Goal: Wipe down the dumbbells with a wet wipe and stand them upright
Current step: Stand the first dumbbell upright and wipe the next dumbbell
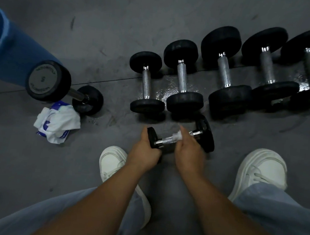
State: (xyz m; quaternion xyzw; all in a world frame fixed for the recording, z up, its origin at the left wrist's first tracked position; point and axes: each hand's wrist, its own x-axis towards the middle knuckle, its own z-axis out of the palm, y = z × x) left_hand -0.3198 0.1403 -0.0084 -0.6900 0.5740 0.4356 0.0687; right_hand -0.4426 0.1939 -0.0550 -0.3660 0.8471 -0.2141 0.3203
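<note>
Head view, looking down. A small dumbbell [169, 139] lies crosswise in front of the person, between two white shoes [112, 162]; whether it rests on the grey floor [121, 20] or is lifted cannot be told. It has two black round heads joined by a knurled metal handle with bright chrome collars. The right-side head is blurred.

The left hand [144, 150] grips the left-side head, fingers curled over its rim. The right hand [189, 148] is closed around the handle with a white wet wipe [179, 135] pinched between fingers and metal.

Beyond the small dumbbell, a row of five dumbbells [224, 71] lies on its side, handles pointing away from the person, heads growing larger toward the right; the floor among them glistens wet.

Well to the left of the small dumbbell, a further dumbbell [48, 81] appears to stand on end, its grey face marked "5" turned to the camera. Touching its lower head, a crumpled white-and-blue packet [58, 123] lies on the floor. Behind it, farther left, is a blue cylinder [6, 48].
</note>
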